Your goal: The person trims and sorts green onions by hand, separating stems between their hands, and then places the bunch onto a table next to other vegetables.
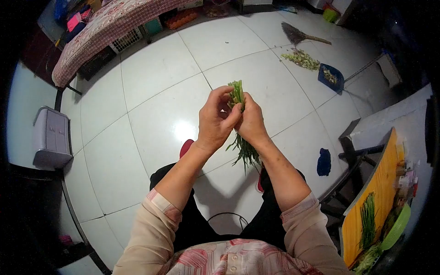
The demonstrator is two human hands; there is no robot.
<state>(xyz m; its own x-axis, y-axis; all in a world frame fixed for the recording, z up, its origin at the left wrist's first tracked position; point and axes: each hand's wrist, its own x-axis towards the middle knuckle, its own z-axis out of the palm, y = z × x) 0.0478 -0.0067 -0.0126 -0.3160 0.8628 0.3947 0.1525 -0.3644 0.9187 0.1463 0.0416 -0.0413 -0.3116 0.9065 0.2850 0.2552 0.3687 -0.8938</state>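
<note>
A bunch of green chives (248, 153) is gripped between my hands above the floor, pale stalk ends up and thin dark leaves hanging down. My right hand (252, 120) is wrapped around the middle of the bunch. My left hand (214, 117) curls its fingers at the upper stalks, its thumb against them close to my right hand; the exact contact of the fingertips is partly hidden. More long chives (367, 220) lie on a yellow wooden board (382, 176) at the right.
A broom (293, 34) and a blue dustpan (331, 79) lie by pale green trimmings (301, 59) on the tiled floor. A dark blue cloth-like item (324, 162) is nearer, right. A green basket (397, 227) leans beside the board. A grey bin (51, 137) stands left; a cloth-covered table (110, 27) is behind.
</note>
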